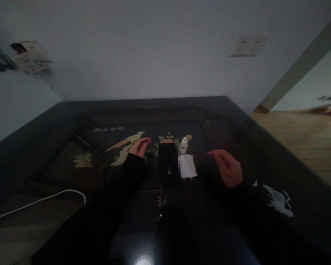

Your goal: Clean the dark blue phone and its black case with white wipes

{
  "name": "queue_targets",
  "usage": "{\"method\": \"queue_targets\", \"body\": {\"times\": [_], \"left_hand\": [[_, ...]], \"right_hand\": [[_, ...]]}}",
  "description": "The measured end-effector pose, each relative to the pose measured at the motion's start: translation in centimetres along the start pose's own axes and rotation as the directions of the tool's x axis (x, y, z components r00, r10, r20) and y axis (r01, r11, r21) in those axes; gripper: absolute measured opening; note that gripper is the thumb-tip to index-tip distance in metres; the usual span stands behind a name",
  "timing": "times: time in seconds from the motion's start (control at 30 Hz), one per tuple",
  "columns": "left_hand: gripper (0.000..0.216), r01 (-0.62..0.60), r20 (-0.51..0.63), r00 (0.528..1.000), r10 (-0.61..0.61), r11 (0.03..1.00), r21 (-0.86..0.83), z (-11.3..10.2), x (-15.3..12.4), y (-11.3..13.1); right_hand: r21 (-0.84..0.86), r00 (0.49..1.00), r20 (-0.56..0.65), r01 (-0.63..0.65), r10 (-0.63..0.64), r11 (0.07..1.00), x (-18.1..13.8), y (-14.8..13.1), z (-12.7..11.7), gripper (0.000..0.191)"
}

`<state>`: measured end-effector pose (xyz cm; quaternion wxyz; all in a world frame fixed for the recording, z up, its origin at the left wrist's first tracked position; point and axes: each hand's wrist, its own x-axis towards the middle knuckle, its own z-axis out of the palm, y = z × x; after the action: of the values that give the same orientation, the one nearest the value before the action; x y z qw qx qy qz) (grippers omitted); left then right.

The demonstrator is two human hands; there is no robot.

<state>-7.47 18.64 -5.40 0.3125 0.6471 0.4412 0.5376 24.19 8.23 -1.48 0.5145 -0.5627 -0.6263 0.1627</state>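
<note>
Just right of a black slab (167,162), white paper (188,166) separates it from the right hand (228,167), fingertips pinched together; to its left curls the left hand (138,148), fingertip contact unclear; a small bottle (183,146) stands by the slab's far right corner, wall sockets (248,47) well beyond.

Bench (182,111): dark, glossy top, pale bird-and-flower decoration. Black rectangular object (167,162) near middle. Toward right edge, just beside it: folded white sheet (188,166); beyond that, small white plastic bottle (183,146), upright. Crumpled white tissue (278,200) nearer right edge.
</note>
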Motion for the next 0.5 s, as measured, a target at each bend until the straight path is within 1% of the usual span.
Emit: {"method": "queue_targets", "body": {"times": [0.03, 0.1, 0.17, 0.23, 0.3, 0.5], "left_hand": [[0.028, 0.036, -0.047, 0.998, -0.039, 0.997, -0.063, -0.9, -0.5, -0.2], [0.024, 0.094, -0.116, 0.986, -0.116, 0.979, -0.183, -2.3, -1.4, -0.4], [0.022, 0.134, -0.166, 0.968, -0.186, 0.950, -0.282, -3.3, -2.1, -0.3], [0.020, 0.156, -0.201, 0.950, -0.239, 0.921, -0.356, -3.7, -2.4, -0.1], [0.019, 0.171, -0.212, 0.938, -0.275, 0.897, -0.407, -3.8, -2.3, 0.2], [0.017, 0.224, -0.159, 0.933, -0.324, 0.865, -0.449, -3.8, -1.9, 0.6]], "right_hand": [[0.057, 0.996, -0.049, -0.069, 0.072, 0.996, 0.2, 0.6, -0.3, 0.024], [0.132, 0.982, -0.106, -0.143, 0.158, 0.981, 0.4, 1.8, -0.4, 0.027], [0.191, 0.974, -0.111, -0.176, 0.199, 0.966, 0.4, 2.9, 0.0, 0.029], [0.247, 0.968, -0.087, -0.207, 0.234, 0.947, 0.2, 3.5, 0.5, 0.029], [0.285, 0.964, -0.064, -0.229, 0.257, 0.931, 0.1, 3.6, 0.8, 0.028], [0.328, 0.956, -0.042, -0.260, 0.289, 0.908, 0.1, 3.4, 0.7, 0.026]]}}
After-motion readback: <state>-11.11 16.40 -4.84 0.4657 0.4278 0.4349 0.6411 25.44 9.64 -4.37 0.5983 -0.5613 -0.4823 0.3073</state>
